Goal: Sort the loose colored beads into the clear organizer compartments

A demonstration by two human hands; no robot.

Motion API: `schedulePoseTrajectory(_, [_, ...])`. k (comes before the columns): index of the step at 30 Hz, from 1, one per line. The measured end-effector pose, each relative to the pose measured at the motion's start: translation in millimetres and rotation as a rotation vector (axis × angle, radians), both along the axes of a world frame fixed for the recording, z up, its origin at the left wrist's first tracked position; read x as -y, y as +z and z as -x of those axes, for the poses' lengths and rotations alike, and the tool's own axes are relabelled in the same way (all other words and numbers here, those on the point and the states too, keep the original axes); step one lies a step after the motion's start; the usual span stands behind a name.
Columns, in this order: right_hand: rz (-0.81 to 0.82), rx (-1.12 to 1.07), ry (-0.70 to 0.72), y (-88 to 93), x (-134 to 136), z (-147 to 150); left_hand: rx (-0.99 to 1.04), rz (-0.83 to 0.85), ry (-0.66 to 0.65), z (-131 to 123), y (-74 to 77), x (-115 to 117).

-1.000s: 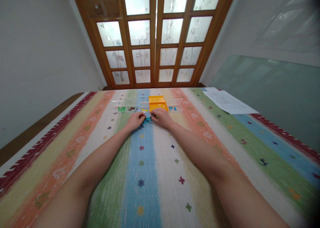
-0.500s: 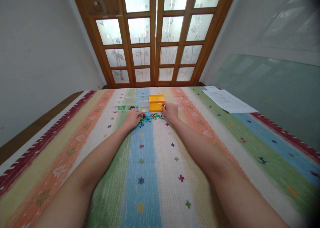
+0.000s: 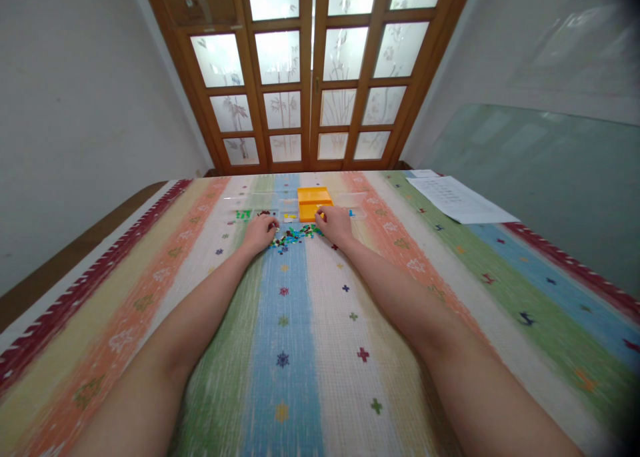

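Small mixed-colour pieces [image 3: 296, 234], mostly green, blue and dark red, lie in a loose heap on the cloth between my hands. My left hand [image 3: 260, 234] is at the heap's left end, its thumb and fingers drawn together; anything in them is too small to name. Just behind it is a clear box with dark red pieces [image 3: 266, 213]. My right hand [image 3: 335, 225] has its fingertips pinched in front of the open orange box [image 3: 314, 195], over the heap's right end; what they hold cannot be made out. It hides part of the boxes behind.
Clear open boxes stand in a row beside the orange one, holding green pieces [image 3: 243, 214], yellow pieces [image 3: 289, 216] and blue pieces [image 3: 352, 213]. A printed sheet [image 3: 460, 200] lies at the far right of the striped tablecloth [image 3: 333, 337].
My left hand has moved left, away from the heap's middle, towards the dark red pieces. My right hand has shifted slightly left and down from the orange box, uncovering blue pieces on the right.
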State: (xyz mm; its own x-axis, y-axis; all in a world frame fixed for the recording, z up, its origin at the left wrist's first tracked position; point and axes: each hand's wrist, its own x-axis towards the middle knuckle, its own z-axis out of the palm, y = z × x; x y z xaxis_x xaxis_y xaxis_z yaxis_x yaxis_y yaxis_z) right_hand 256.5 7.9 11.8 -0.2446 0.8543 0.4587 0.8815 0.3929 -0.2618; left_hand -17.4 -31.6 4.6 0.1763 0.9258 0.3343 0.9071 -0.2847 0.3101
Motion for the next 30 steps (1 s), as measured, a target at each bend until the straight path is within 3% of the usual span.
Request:
schedulePoseTrajectory(12, [-0.028,-0.030,0.058,-2.5,-1.7,0.0,0.049,-0.008,0.007,3.6,-2.6,-2.2])
schedulePoseTrajectory(18, [-0.069,-0.015,0.252,-1.5,3.5,2.6,0.180,-0.034,0.012,-8.1,-0.5,0.0])
schedulePoseTrajectory(23, [-0.173,0.059,0.448,4.4,18.3,12.7,0.335,-0.007,-0.056,-29.0,1.7,4.5])
schedulePoseTrajectory(30, [-0.252,0.194,0.521,6.9,24.5,21.1,0.384,-0.037,-0.151,-38.8,4.1,11.8])
